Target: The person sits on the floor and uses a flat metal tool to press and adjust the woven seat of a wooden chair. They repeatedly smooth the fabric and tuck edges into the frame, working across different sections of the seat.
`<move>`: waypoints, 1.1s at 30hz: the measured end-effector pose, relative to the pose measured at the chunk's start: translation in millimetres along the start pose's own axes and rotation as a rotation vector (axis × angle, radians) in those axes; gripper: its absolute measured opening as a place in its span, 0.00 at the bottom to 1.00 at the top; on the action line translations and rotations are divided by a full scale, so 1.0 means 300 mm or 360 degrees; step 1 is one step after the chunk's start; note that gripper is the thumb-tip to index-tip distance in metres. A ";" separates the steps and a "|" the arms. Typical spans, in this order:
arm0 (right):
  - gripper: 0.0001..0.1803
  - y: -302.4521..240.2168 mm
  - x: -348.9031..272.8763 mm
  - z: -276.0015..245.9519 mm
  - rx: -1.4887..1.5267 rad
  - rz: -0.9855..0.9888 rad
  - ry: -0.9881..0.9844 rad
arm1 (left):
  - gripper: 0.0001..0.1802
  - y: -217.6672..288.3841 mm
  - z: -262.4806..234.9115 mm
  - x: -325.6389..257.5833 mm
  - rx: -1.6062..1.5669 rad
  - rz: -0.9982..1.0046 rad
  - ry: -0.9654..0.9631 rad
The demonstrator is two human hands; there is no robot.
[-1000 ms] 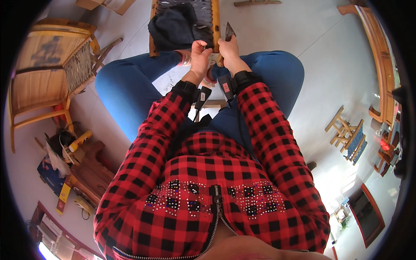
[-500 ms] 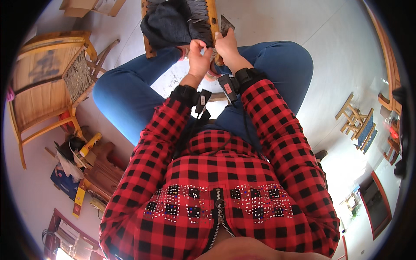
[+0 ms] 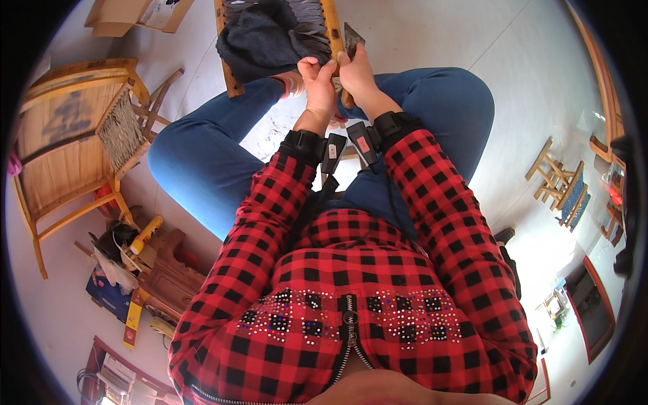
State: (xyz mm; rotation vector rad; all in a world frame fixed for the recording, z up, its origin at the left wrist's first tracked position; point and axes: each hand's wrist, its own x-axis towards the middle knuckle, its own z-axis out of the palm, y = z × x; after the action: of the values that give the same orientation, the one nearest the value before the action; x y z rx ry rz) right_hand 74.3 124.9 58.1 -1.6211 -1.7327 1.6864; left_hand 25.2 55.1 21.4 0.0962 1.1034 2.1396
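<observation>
A wooden frame [image 3: 331, 27] strung with grey woven strips [image 3: 307, 17] stands in front of me, between my bent knees. A dark cloth [image 3: 260, 42] lies bunched over the strips. My left hand [image 3: 318, 88] is closed at the frame's near right corner, thumb and fingers pinched together; what they grip is too small to make out. Right beside it, almost touching, my right hand [image 3: 358, 74] is closed with its thumb at the rail. A dark, flat, pointed blade [image 3: 353, 37] sticks out beyond its fingers; its other end is hidden in the hand.
At the left stands a wooden chair [image 3: 71, 145] with a woven cord seat. Below it are a yellow tube [image 3: 146, 234] and a blue box [image 3: 108, 293]. A cardboard box [image 3: 138, 17] sits far left. On the right is a small wooden stool [image 3: 560, 182] with a blue seat.
Both hands have shifted slightly right, and my left hand has come closer to my right one at the rail. The cloth and blade are nearly where they were.
</observation>
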 end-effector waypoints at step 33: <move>0.36 0.051 0.013 0.055 -0.0031 -0.0205 0.0045 | 0.18 0.072 -0.002 0.042 0.0065 0.0105 -0.0027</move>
State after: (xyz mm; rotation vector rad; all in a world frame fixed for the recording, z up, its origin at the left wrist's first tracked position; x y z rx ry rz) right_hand 68.1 114.7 38.5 -1.4989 -1.8037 1.5849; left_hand 3.5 54.3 33.9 0.1718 1.1489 2.1704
